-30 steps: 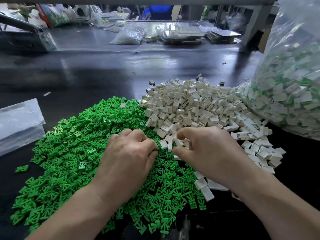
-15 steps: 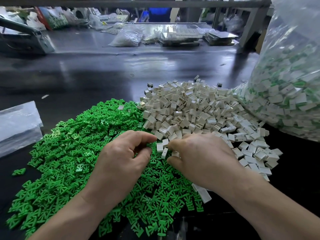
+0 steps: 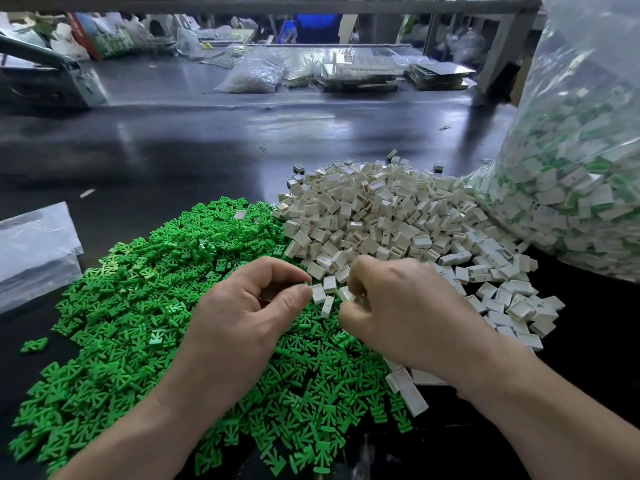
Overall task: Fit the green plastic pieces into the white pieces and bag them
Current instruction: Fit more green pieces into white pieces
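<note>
A wide heap of green plastic pieces covers the near left of the dark table. A heap of white pieces lies behind it to the right. My left hand rests on the green heap with its fingers curled and its thumb tip against a white piece; whatever sits inside the curl is hidden. My right hand is just to the right, with its fingertips pinched on another white piece. A big clear bag of white pieces with green in them stands at the right.
Flat clear bags lie at the left edge. One stray green piece sits apart from the heap. The dark table stretches away behind the heaps. Bags, trays and a grey machine line its far side.
My hands were pressed together a second ago and are now slightly apart. My left fingers opened a little and then curled in again. The piles and the bag have not moved.
</note>
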### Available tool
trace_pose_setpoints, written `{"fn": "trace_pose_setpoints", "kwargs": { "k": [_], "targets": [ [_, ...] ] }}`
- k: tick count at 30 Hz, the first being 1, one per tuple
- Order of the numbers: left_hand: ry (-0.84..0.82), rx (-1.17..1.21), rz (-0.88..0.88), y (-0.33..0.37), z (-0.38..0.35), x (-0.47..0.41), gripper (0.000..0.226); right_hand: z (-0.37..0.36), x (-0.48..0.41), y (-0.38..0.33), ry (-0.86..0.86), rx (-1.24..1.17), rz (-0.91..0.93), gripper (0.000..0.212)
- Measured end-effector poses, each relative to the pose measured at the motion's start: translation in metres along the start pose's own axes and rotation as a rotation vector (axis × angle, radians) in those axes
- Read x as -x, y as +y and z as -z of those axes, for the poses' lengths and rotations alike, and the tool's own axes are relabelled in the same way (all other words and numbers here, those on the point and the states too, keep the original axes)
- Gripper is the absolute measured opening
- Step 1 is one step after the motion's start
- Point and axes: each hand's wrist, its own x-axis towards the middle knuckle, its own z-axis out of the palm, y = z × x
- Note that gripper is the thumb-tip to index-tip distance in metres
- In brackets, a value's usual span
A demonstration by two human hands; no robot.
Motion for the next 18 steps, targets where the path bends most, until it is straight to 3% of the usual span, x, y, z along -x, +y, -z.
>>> {"fn": "trace_pose_setpoints", "kwargs": {
  "k": [4, 6, 10, 14, 18],
  "targets": [
    [-0.150, 0.374, 0.101, 0.001, -0.001, 0.000, 0.011, 0.002, -0.003, -0.001, 0.059, -0.550, -0.152, 0.013],
    [-0.161, 0.440, 0.122, 0.000, -0.003, 0.001, 0.013, -0.001, -0.004, -0.001, 0.037, -0.578, -0.158, 0.012],
    [-0.059, 0.276, 0.119, -0.005, 0.002, -0.001, 0.014, -0.003, -0.002, 0.003, 0.050, -0.331, -0.115, 0.008],
    [-0.037, 0.210, 0.122, -0.002, 0.006, -0.001, 0.014, -0.003, -0.001, -0.010, -0.139, 0.240, -0.055, 0.027],
    [-0.089, 0.199, 0.109, 0.002, 0.002, 0.003, 0.025, -0.007, -0.008, -0.013, -0.131, 0.360, -0.071, 0.033]
  ]
}}
